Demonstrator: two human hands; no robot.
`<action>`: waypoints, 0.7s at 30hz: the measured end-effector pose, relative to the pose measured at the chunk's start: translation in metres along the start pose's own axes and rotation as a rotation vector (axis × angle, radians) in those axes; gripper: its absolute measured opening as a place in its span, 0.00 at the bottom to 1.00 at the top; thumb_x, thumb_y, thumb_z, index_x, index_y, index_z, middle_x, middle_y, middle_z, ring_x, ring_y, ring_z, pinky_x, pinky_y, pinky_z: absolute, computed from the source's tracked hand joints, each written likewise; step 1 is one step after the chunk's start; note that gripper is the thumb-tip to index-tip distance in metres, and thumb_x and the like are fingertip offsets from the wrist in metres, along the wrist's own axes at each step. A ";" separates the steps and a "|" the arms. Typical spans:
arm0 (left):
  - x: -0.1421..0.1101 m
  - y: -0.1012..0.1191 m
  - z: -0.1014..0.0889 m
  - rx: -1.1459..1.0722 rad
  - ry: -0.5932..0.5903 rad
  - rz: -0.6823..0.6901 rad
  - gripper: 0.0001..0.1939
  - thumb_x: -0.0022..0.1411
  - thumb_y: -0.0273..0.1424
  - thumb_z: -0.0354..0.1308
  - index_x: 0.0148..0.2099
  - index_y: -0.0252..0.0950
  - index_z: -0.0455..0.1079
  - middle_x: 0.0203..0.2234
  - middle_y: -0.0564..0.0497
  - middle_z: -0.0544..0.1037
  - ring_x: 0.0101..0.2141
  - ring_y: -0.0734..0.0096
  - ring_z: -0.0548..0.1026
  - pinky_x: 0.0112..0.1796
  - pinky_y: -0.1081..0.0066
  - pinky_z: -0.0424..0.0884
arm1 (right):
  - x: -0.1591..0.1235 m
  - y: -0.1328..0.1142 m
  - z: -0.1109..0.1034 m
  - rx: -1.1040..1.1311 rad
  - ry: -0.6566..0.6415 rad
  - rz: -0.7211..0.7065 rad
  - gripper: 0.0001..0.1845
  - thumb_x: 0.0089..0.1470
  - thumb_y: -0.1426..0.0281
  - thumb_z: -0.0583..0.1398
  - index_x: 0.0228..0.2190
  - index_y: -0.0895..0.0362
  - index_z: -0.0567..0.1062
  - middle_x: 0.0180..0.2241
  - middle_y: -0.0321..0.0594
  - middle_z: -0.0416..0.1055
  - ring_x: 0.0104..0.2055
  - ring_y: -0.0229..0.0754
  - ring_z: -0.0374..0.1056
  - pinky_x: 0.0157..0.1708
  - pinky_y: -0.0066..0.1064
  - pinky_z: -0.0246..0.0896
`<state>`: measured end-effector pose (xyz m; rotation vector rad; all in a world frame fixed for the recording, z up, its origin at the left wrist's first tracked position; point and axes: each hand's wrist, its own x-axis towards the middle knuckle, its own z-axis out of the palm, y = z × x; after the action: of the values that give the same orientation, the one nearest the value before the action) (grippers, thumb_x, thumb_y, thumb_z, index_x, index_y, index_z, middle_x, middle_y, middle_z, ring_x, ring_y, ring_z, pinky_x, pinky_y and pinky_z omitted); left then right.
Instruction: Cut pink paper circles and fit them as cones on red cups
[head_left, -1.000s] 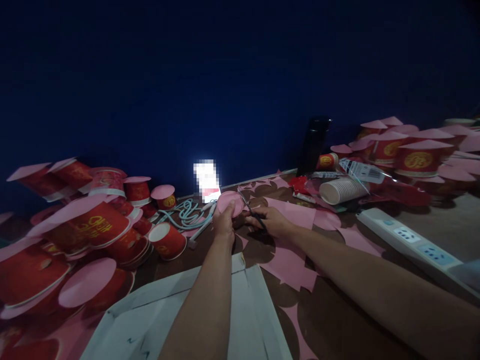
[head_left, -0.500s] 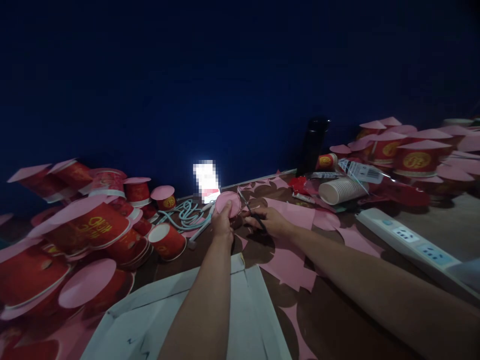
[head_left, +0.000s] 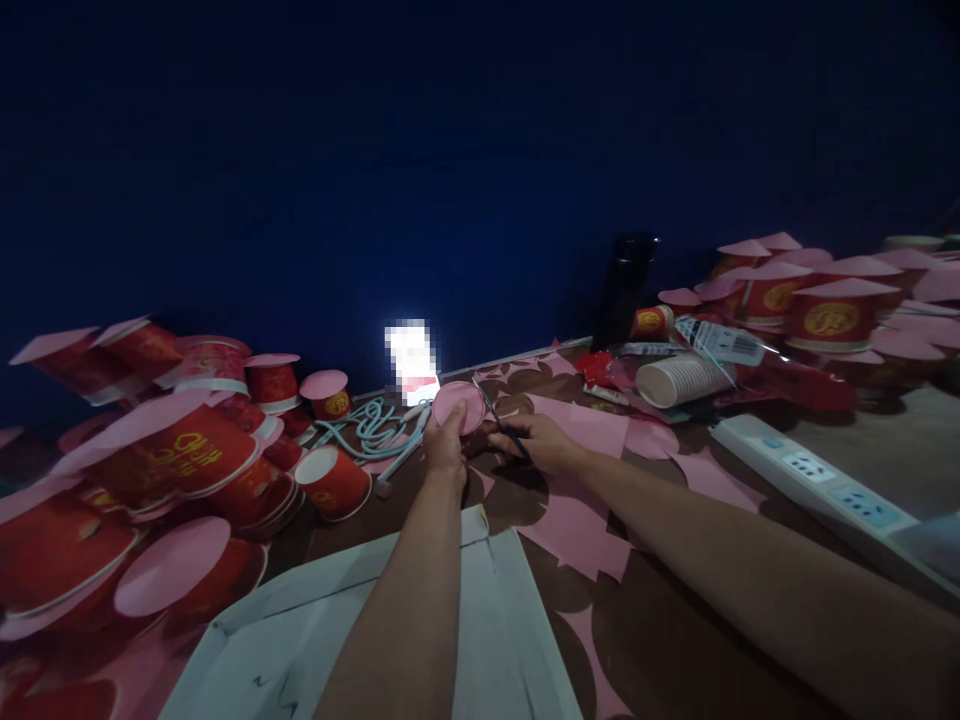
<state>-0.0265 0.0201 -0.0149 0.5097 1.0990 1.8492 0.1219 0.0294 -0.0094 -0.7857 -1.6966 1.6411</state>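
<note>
Item in hand: a round pink paper disc (head_left: 456, 393), flat and smooth, a darker line along its edge. It is above the brown surface (head_left: 675, 640), near the far edge. Scissors (head_left: 514, 437) with slim blades and dark handles are just beside it. Angular pink paper offcuts (head_left: 585, 525) with curved cut-outs lie to the right. Red paper cups (head_left: 834, 318) with gold print, many topped by pink discs, are massed at both sides; a bare, white-lined paper cup (head_left: 332, 483) leans beside a looped pale cable (head_left: 375, 425).

Left hand (head_left: 444, 450): forearm extended forward, fingers clamped on the disc, thumb flat across its face. Right hand (head_left: 546, 443): reaching in from the right, fingers closed around the scissors' handles, blades angled up and leftward.

Limits: contact between blades and disc cannot be confirmed. The left fingers beneath the disc are hidden. A bright upright object (head_left: 411, 360) is pixelated; the black cylinder (head_left: 626, 290) merges with the dark background. The power strip (head_left: 832, 480) is cut off at the right edge.
</note>
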 end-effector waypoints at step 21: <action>0.001 -0.001 -0.001 0.008 -0.005 0.017 0.24 0.43 0.36 0.68 0.43 0.32 0.72 0.28 0.48 0.77 0.23 0.67 0.75 0.25 0.67 0.72 | 0.000 0.002 0.001 0.030 0.020 -0.004 0.25 0.46 0.55 0.66 0.42 0.59 0.77 0.23 0.34 0.67 0.25 0.34 0.64 0.25 0.26 0.61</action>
<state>-0.0270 0.0205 -0.0158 0.5290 1.1030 1.8577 0.1211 0.0294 -0.0111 -0.7815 -1.6548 1.6475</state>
